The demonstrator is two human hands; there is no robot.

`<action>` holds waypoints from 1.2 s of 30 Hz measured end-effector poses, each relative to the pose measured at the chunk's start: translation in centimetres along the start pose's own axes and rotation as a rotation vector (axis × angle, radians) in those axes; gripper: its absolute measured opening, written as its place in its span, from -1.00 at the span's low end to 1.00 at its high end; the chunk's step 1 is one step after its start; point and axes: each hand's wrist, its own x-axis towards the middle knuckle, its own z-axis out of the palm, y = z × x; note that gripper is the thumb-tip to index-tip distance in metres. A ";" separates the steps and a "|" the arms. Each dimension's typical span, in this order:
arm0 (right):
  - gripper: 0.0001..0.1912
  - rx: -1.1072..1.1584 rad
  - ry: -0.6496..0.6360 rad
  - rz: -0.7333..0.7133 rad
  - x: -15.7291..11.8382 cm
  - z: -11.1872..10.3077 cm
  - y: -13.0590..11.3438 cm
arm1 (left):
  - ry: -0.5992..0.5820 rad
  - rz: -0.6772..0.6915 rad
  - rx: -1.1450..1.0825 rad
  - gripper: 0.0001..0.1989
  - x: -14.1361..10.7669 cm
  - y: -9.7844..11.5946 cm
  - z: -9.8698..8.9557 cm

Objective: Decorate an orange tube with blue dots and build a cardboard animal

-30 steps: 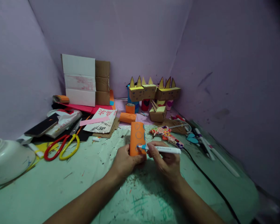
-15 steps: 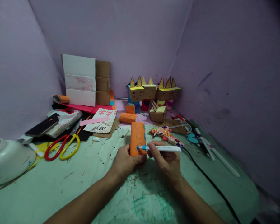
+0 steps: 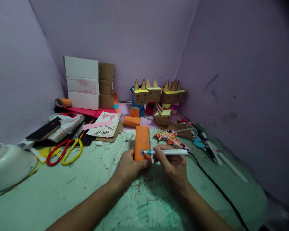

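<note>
An orange tube stands tilted at the middle of the green table, with several blue circles drawn down its face. My left hand is closed round its lower end, thumb across the front. Between the thumb and fingers of my right hand is a white marker with a blue collar. The marker's tip touches the lowest circle, which has blue colouring inside it.
Red and yellow scissors, a white pot and papers lie left. Behind stand horned cardboard figures and an orange roll. A patterned glue gun with a black cord and several pens lie right.
The marker in my right hand has shifted very slightly to the right. My left hand and the orange tube have hardly moved.
</note>
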 end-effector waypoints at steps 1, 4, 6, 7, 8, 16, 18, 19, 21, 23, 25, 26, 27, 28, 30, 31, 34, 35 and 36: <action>-0.79 -0.002 -0.007 0.001 0.0 0.0 0.0 | -0.002 0.003 -0.003 -0.61 0.0 0.0 0.0; -0.78 -0.005 -0.009 -0.017 -0.1 -0.2 0.0 | -0.008 0.009 -0.018 -0.62 0.0 0.1 0.0; -0.79 0.004 -0.003 -0.031 -0.1 -0.2 0.1 | -0.009 0.007 -0.018 -0.62 0.0 0.0 0.0; -0.80 0.011 0.001 -0.042 -0.1 -0.2 0.1 | -0.008 0.007 -0.011 -0.61 0.0 -0.1 -0.1; -0.82 0.019 0.003 -0.056 -0.1 -0.1 0.1 | -0.006 0.009 -0.002 -0.61 0.1 -0.2 -0.1; -0.88 -0.001 -0.013 -0.098 0.0 0.1 -0.3 | -0.011 0.015 0.011 -0.58 0.2 -0.6 -0.3; -0.87 0.002 -0.022 -0.099 0.0 0.1 -0.5 | -0.009 0.018 0.011 -0.58 0.2 -0.5 -0.2; -0.86 0.004 -0.028 -0.099 0.1 0.1 -0.5 | -0.008 0.019 0.010 -0.58 0.1 -0.4 -0.2; -0.85 0.008 -0.036 -0.092 0.1 0.1 -0.7 | -0.014 0.017 0.010 -0.58 0.1 -0.3 -0.2; -0.83 0.008 -0.037 -0.079 0.1 0.0 -0.8 | -0.023 0.012 0.007 -0.58 0.0 -0.2 -0.1; -0.83 0.004 -0.036 -0.062 0.1 0.0 -0.7 | -0.026 0.015 0.007 -0.60 0.0 -0.3 -0.1; -0.83 0.001 -0.031 -0.058 0.0 0.0 -0.6 | -0.024 0.017 0.009 -0.61 0.0 -0.3 -0.1; -0.83 -0.001 -0.024 -0.055 0.0 -0.1 -0.5 | -0.018 0.018 0.010 -0.63 0.1 -0.3 -0.1; -0.83 -0.002 -0.013 -0.053 0.0 -0.1 -0.4 | -0.013 0.017 0.012 -0.63 0.1 -0.3 -0.2; -0.82 -0.003 0.006 -0.053 0.0 -0.1 -0.1 | -0.010 0.009 0.013 -0.64 0.1 -0.3 -0.2; -0.82 -0.003 0.008 -0.054 0.0 -0.1 0.0 | -0.012 0.007 0.013 -0.63 0.1 -0.3 -0.2; -0.83 0.001 -0.017 -0.068 -0.1 -0.1 0.0 | -0.014 0.010 0.015 -0.61 0.1 -0.3 -0.2; -0.84 0.004 -0.020 -0.072 -0.1 -0.1 0.0 | -0.014 0.010 0.016 -0.60 0.1 -0.3 -0.2; -0.85 0.007 -0.019 -0.073 -0.1 -0.1 0.0 | -0.013 0.009 0.017 -0.58 0.1 -0.3 -0.2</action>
